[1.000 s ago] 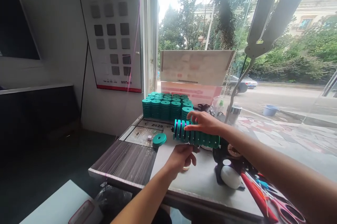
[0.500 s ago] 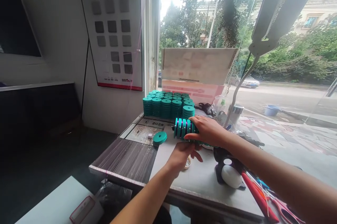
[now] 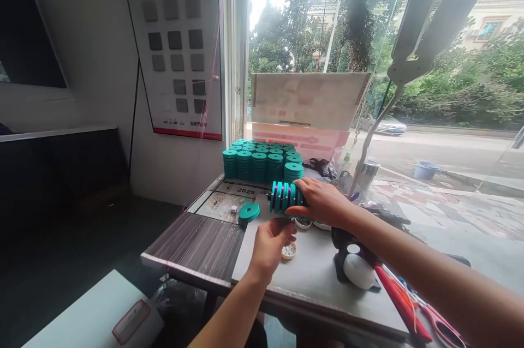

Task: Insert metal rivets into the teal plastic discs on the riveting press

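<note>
Stacks of teal discs [image 3: 258,167] fill the back of the desk [image 3: 192,241], a loose teal disc [image 3: 244,214] lying in front; then the left hand [image 3: 266,247] pinches its fingertips together beside a dish of white bits [image 3: 289,257], anything held being too small to tell. Just above, a sideways row of teal discs [image 3: 282,204] shows purple and white dots at its left end, seemingly done, while the right hand [image 3: 323,202], curled around it, hides what remains. Farther right, a white rounded object [image 3: 359,273] and scissors [image 3: 449,333] crowd the working space.
</note>
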`<state>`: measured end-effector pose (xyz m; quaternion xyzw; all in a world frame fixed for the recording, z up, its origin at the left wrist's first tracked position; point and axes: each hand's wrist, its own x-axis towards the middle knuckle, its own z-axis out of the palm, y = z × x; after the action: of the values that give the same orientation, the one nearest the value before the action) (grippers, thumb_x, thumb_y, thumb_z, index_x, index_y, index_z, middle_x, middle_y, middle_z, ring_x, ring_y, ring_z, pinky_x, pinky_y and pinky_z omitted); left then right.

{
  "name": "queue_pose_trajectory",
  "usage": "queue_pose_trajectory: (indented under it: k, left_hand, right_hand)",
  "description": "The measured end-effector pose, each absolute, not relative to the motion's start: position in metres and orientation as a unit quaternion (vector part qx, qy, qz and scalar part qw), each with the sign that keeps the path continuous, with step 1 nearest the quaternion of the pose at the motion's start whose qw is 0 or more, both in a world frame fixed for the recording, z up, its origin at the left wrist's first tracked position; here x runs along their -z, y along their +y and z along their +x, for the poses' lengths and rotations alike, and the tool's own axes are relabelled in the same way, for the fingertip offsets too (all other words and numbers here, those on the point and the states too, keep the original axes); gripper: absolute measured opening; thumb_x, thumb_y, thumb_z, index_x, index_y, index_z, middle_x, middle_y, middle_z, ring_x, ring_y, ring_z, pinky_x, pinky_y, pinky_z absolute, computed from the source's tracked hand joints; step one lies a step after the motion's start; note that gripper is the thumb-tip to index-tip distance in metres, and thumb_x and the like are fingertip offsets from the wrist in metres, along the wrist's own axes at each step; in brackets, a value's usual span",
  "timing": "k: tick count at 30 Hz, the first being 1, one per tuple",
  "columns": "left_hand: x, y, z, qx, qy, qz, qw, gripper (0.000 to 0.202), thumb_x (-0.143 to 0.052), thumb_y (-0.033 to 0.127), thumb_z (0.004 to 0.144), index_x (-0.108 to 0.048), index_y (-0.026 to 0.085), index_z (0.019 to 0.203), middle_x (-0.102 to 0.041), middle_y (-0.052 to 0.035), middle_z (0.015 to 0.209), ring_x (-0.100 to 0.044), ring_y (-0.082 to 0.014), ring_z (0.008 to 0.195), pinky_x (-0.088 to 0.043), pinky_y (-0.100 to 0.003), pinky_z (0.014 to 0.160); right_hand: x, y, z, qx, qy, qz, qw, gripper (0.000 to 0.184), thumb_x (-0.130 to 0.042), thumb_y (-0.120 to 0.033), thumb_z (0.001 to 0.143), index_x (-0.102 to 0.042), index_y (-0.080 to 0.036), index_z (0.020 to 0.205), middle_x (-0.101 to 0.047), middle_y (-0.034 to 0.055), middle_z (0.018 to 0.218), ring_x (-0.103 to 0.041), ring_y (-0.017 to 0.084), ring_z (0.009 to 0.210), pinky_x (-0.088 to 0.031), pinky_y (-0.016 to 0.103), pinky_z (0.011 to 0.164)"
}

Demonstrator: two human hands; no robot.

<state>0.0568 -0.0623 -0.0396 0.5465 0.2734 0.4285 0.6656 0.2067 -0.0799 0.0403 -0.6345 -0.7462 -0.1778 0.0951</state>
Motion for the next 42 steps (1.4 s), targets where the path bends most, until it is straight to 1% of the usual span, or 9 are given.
queue_pose_trajectory:
  k: [6, 15, 20, 24, 29, 34, 37, 39, 42]
  left_hand:
    - [0.05, -0.059, 0.064, -0.443, 0.261, 0.591, 0.621, 0.019, -0.069, 0.028, 0.061, -0.061, 0.012, 0.058, -0.052, 0.0012, 0.046, -0.043, -0.0083, 0.044, -0.033, -0.021, 0.048]
    - [0.05, -0.053, 0.06, -0.467, 0.277, 0.57, 0.617, 0.037, -0.057, 0.047, 0.07, -0.065, 0.01, 0.071, -0.059, -0.004, 0.061, -0.043, -0.0073, 0.047, -0.034, -0.021, 0.05]
    - [0.045, -0.062, 0.074, -0.483, 0.304, 0.565, 0.596, 0.022, -0.068, 0.033, 0.061, -0.061, 0.012, 0.061, -0.054, -0.0003, 0.055, -0.039, -0.0066, 0.046, -0.029, -0.02, 0.046]
    - [0.049, -0.068, 0.082, -0.483, 0.314, 0.561, 0.594, 0.018, -0.061, 0.031, 0.064, -0.057, 0.013, 0.066, -0.057, -0.0013, 0.059, -0.045, -0.0081, 0.042, -0.028, -0.02, 0.041]
    - [0.056, -0.058, 0.078, -0.471, 0.317, 0.613, 0.549, 0.01, -0.056, 0.022, 0.065, -0.051, 0.017, 0.058, -0.049, 0.0039, 0.044, -0.041, -0.0085, 0.036, -0.03, -0.02, 0.04]
    - [0.068, -0.035, 0.086, -0.456, 0.35, 0.656, 0.489, 0.016, -0.054, 0.018, 0.066, -0.048, 0.018, 0.051, -0.046, 0.0051, 0.039, -0.04, -0.0087, 0.034, -0.03, -0.021, 0.039]
    - [0.066, -0.029, 0.083, -0.441, 0.363, 0.676, 0.465, 0.017, -0.054, 0.022, 0.068, -0.051, 0.018, 0.052, -0.05, 0.0033, 0.043, -0.042, -0.0102, 0.035, -0.033, -0.022, 0.04]
    - [0.06, -0.035, 0.069, -0.447, 0.377, 0.685, 0.434, 0.006, -0.06, 0.022, 0.064, -0.058, 0.017, 0.061, -0.058, 0.0005, 0.056, -0.047, -0.0115, 0.042, -0.037, -0.024, 0.047]
    - [0.049, -0.056, 0.043, -0.485, 0.419, 0.674, 0.368, 0.022, -0.064, 0.022, 0.062, -0.063, 0.017, 0.084, -0.061, -0.0042, 0.078, -0.047, -0.0129, 0.055, -0.037, -0.027, 0.058]
  right_hand:
    - [-0.04, -0.079, 0.208, 0.184, -0.746, -0.632, 0.094, 0.049, -0.042, -0.062, 0.079, -0.051, -0.016, 0.092, -0.058, 0.0084, 0.092, -0.056, 0.025, 0.088, -0.041, 0.031, 0.06]
    - [-0.038, -0.078, 0.21, 0.184, -0.749, -0.63, 0.093, 0.048, -0.041, -0.062, 0.079, -0.05, -0.017, 0.091, -0.057, 0.0076, 0.093, -0.056, 0.024, 0.087, -0.042, 0.031, 0.061]
    - [-0.038, -0.081, 0.206, 0.192, -0.738, -0.641, 0.09, 0.046, -0.047, -0.06, 0.077, -0.05, -0.017, 0.093, -0.057, 0.0085, 0.094, -0.056, 0.025, 0.088, -0.041, 0.031, 0.059]
    - [-0.04, -0.083, 0.203, 0.195, -0.731, -0.649, 0.085, 0.046, -0.048, -0.058, 0.078, -0.05, -0.016, 0.096, -0.057, 0.009, 0.094, -0.055, 0.026, 0.089, -0.041, 0.031, 0.059]
    - [-0.04, -0.083, 0.203, 0.189, -0.733, -0.647, 0.089, 0.048, -0.046, -0.061, 0.078, -0.05, -0.017, 0.096, -0.057, 0.0085, 0.096, -0.055, 0.025, 0.09, -0.042, 0.032, 0.061]
    - [-0.041, -0.081, 0.205, 0.183, -0.735, -0.646, 0.091, 0.048, -0.045, -0.062, 0.077, -0.05, -0.017, 0.094, -0.057, 0.0081, 0.095, -0.055, 0.025, 0.089, -0.042, 0.031, 0.061]
    - [-0.041, -0.082, 0.205, 0.182, -0.737, -0.644, 0.093, 0.048, -0.043, -0.062, 0.079, -0.05, -0.017, 0.095, -0.057, 0.0091, 0.096, -0.055, 0.025, 0.091, -0.042, 0.031, 0.061]
    - [-0.041, -0.081, 0.204, 0.182, -0.737, -0.644, 0.097, 0.047, -0.043, -0.062, 0.078, -0.05, -0.018, 0.094, -0.057, 0.0091, 0.096, -0.055, 0.024, 0.09, -0.042, 0.031, 0.06]
    - [-0.04, -0.081, 0.204, 0.178, -0.737, -0.644, 0.103, 0.047, -0.044, -0.062, 0.078, -0.05, -0.018, 0.091, -0.057, 0.0083, 0.094, -0.055, 0.025, 0.088, -0.042, 0.031, 0.06]
